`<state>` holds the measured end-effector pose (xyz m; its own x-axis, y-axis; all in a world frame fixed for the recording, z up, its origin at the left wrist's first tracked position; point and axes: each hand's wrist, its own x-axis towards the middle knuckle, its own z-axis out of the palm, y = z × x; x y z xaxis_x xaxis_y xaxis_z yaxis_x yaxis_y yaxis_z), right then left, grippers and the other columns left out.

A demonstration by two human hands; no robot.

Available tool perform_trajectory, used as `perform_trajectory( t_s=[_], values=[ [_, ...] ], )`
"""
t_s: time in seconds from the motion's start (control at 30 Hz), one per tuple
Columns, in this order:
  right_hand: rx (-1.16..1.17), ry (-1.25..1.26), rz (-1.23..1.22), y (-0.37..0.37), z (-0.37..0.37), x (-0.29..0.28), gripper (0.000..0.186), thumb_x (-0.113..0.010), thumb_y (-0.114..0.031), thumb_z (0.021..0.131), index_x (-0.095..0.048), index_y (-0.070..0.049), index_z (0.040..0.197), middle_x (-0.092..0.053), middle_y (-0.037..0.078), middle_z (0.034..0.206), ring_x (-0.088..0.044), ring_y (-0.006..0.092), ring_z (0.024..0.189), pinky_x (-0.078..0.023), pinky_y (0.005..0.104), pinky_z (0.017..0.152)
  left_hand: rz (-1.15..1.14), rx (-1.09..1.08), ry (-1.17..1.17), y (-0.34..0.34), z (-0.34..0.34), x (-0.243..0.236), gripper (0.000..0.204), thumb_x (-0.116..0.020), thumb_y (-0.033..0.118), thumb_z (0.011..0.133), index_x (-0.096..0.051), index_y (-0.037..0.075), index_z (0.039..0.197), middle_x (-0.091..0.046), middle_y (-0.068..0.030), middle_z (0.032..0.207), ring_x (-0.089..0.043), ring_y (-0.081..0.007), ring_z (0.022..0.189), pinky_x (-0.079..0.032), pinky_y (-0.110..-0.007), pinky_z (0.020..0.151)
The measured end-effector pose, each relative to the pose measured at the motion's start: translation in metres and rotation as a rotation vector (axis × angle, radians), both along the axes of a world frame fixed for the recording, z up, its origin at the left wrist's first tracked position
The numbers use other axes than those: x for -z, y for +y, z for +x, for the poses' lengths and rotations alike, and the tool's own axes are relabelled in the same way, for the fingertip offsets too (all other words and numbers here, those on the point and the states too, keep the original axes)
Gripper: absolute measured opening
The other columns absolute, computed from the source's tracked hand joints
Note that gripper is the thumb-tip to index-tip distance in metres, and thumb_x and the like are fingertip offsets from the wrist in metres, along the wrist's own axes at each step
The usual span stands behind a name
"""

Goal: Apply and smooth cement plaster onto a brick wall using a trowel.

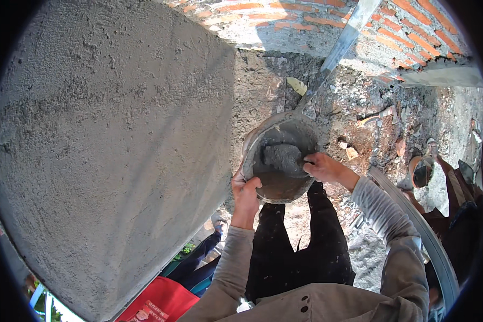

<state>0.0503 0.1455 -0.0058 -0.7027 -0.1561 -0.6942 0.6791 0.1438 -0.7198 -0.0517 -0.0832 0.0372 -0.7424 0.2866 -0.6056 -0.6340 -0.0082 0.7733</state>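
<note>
Grey, coarse-knit sleeves are seen rising from the lower edge, with black trousers point(295, 252) below between them. The left hand point(245, 192) is closed around the near rim of a round, shallow pan point(263, 142), fingers curled over its edge, so that the pan is held up in front of the body. The right hand point(323, 166) is set at the pan's right side, its fingers bent inward against a lump of wet grey mortar point(282, 157); whether a tool is gripped there cannot be told, as the fingertips are hidden by the mortar. The pan's inner wall is smeared with a thin, dull film of cement, and the mortar sits as a rough, grainy mound in its middle, touching the right hand and just beyond the left hand's knuckles. To the left, a broad wall point(107, 145) of fresh grey render fills much of the view, its surface sandy and pitted, with faint sweeping trowel marks. Far below, rubble-strewn ground point(370, 129) of broken brick, stone and dust is seen, with another person point(440, 198) in a brown hat standing on it to the right. A long, flat metal straightedge point(341, 45) is seen slanting upward beyond the pan. Farthest off, a red brick wall point(306, 19) with pale mortar joints is seen.
</note>
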Motion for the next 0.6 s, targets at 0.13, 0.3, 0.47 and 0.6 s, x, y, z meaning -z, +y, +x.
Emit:
perform_trajectory(
  t_s=[0.13,0.3,0.47,0.6],
  values=[
    [0.319,-0.008,-0.135,0.004,0.025,-0.019,0.037,-0.046,-0.027,0.095,-0.053,0.003,0.115,-0.054,0.006,0.066,-0.051,0.0117,0.051,-0.043,0.0263,0.048,0.123,-0.129,-0.169,0.007,-0.006,0.011,0.051,-0.045,-0.012,0.063,-0.059,0.0,0.11,-0.063,-0.0101,0.105,-0.061,-0.0207,0.092,-0.049,-0.03,0.082],
    [0.704,0.189,-0.34,-0.011,0.012,-0.043,0.032,-0.043,-0.015,0.097,-0.048,0.003,0.124,-0.057,0.005,0.08,-0.051,0.0103,0.055,-0.044,0.0237,0.05,0.154,-0.387,-0.429,-0.018,-0.008,0.061,0.052,-0.045,-0.011,0.064,-0.055,-0.003,0.115,-0.06,-0.0144,0.113,-0.058,-0.0306,0.107,-0.046,-0.04,0.097],
    [1.315,0.278,0.128,-0.05,-0.088,-0.01,0.036,-0.047,-0.019,0.098,-0.043,0.003,0.126,-0.058,0.006,0.084,-0.052,0.0067,0.063,-0.044,0.0222,0.053,-0.015,-0.517,-0.452,-0.067,-0.022,0.088,0.047,-0.044,-0.01,0.064,-0.056,-0.006,0.109,-0.06,-0.0164,0.113,-0.058,-0.0321,0.109,-0.048,-0.044,0.095],
    [1.514,0.418,0.68,-0.068,-0.234,0.119,0.024,-0.047,-0.008,0.094,-0.043,0.005,0.114,-0.056,0.018,0.09,-0.054,0.0307,0.077,-0.044,0.04,0.066,0.042,-0.437,-0.51,-0.043,-0.013,0.119,0.041,-0.044,-0.012,0.065,-0.058,-0.006,0.103,-0.063,-0.0157,0.103,-0.063,-0.0295,0.099,-0.052,-0.039,0.089]
  ],
)
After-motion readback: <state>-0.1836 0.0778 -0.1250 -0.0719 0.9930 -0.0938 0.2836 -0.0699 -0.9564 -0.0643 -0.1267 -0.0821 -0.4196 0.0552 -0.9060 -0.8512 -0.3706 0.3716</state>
